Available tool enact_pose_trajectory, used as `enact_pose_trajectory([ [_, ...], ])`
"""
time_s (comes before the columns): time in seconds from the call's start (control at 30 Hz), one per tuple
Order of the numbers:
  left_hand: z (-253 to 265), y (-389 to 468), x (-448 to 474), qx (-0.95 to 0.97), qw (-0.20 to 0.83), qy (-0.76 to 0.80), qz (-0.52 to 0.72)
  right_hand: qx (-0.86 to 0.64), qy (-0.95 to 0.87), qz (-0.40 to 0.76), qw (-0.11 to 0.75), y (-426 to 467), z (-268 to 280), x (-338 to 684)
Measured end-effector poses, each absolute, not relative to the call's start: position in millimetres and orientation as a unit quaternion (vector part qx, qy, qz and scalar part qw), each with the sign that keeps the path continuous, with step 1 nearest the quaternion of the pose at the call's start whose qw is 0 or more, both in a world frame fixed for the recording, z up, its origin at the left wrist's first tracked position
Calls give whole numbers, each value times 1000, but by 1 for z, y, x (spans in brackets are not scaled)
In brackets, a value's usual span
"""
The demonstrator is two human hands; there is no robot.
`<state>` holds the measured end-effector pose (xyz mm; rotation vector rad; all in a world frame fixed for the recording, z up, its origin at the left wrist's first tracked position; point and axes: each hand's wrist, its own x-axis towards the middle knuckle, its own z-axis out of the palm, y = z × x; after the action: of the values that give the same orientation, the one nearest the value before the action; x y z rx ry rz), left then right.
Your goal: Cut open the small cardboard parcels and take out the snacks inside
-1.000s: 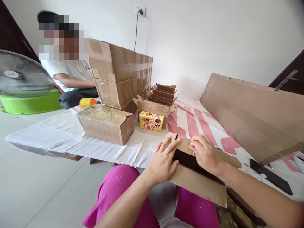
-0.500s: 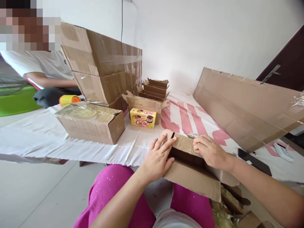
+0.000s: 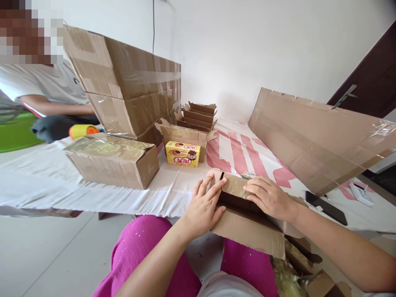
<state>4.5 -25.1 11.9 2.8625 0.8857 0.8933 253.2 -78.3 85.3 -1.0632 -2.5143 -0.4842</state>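
Note:
A cardboard box (image 3: 247,231) with its flaps folded back sits at the table's near edge, partly over my lap, its dark inside showing. My left hand (image 3: 202,204) lies over the box's left end, fingers spread, the thumb by the near flap. Over at the far flap, my right hand (image 3: 270,198) has its bent fingers closed on the taped edge; its thumb is hidden. A yellow snack carton (image 3: 182,154) stands beyond my hands, in front of an open cardboard box (image 3: 202,142). To the left lies a closed, taped box (image 3: 108,169).
Large taped cartons (image 3: 136,82) are stacked at the left, beside a seated person (image 3: 52,86). More opened boxes (image 3: 198,115) line up behind. A big cardboard panel (image 3: 306,136) leans at the right, near a phone (image 3: 326,207). Cardboard and tape scraps (image 3: 291,268) lie below right.
My right hand's fingers have loosened from a tight pinch and lie flatter along the far flap. My left hand stays on the box. The whole view has shifted slightly.

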Motion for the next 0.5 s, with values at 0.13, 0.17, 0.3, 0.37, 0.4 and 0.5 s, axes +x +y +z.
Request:
enact_pose_trajectory([
  [0.13, 11, -25, 4, 913, 4, 285, 291, -382, -885, -195, 180, -75, 80, 249],
  [0.17, 12, -25, 4, 913, 4, 287, 290, -379, -888, -194, 176, -75, 80, 249],
  [0.3, 12, -25, 6, 913, 3, 291, 286, -372, -893, -175, 184, -76, 82, 250],
  [0.37, 13, -25, 6, 912, 1, 294, 286, -377, -891, -161, 193, -78, 83, 254],
  [0.4, 13, -25, 6, 912, 0, 295, 285, -380, -892, -153, 193, -79, 84, 257],
  [0.5, 12, -25, 6, 915, -5, 292, 278, -387, -895, -120, 187, -83, 87, 266],
])
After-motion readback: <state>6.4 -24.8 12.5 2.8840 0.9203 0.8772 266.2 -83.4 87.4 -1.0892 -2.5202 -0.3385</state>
